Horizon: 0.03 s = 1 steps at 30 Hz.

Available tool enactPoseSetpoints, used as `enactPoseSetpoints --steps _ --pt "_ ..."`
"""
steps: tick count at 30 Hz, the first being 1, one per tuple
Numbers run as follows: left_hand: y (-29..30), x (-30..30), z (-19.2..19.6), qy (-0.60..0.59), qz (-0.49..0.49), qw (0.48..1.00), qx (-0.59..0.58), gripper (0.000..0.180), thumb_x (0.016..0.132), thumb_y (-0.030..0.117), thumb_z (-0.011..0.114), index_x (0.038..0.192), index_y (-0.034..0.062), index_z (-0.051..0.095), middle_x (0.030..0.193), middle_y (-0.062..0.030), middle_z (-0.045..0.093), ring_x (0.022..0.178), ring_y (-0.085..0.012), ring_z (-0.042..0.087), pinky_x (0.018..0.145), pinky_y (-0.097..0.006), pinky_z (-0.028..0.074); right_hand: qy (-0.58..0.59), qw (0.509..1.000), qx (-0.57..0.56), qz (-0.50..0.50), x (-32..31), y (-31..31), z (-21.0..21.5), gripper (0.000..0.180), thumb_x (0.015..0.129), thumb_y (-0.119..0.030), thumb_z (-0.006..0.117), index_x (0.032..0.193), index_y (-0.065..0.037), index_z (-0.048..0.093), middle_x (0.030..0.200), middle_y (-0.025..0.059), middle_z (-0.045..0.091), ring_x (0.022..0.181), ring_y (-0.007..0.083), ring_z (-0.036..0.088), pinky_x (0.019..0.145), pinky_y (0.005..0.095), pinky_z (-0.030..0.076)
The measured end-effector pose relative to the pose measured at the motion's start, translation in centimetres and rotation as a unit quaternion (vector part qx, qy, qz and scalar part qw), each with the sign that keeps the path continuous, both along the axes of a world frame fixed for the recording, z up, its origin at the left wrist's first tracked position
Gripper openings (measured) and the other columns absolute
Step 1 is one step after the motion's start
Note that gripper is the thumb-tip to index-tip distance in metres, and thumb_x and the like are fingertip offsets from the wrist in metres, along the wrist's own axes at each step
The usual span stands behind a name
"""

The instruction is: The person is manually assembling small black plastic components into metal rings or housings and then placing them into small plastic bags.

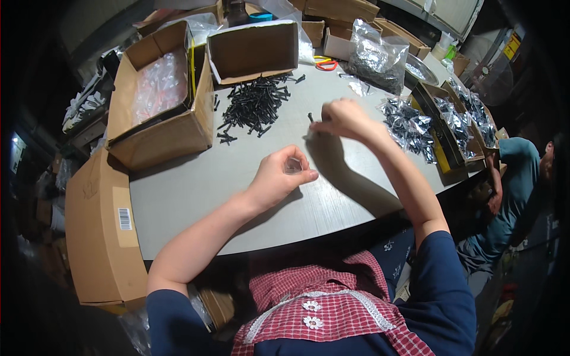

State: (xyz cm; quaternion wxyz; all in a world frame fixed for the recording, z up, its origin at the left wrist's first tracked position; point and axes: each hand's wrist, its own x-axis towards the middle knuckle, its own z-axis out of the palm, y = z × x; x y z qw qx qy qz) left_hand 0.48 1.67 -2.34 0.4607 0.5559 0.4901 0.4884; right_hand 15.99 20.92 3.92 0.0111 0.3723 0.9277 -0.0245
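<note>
At the grey table, my right hand pinches a black screw while my left hand, curled nearly closed, holds a small clear bag; a loose pinch could drop the screw among the pile of black screws.

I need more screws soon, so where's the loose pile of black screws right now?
In the head view, the pile of black screws lies on the grey table, ahead and left of the right hand, just in front of the small open cardboard box.
</note>
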Motion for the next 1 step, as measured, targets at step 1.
enactPoseSetpoints --steps 1 --pt "-0.04 -0.02 -0.18 0.02 0.005 1.0 -0.001 0.028 0.086 0.02 0.086 0.094 0.0068 0.062 0.099 -0.0054 0.068 0.1 -0.0163 0.065 0.092 -0.032 0.051 -0.063 0.998 0.02 -0.009 -0.67 -0.04 -1.02 0.059 0.082 -0.062 0.078 0.097 -0.005 0.077 0.095 0.0203 0.075 0.109 0.0345 0.07 0.1 0.0359 0.049"
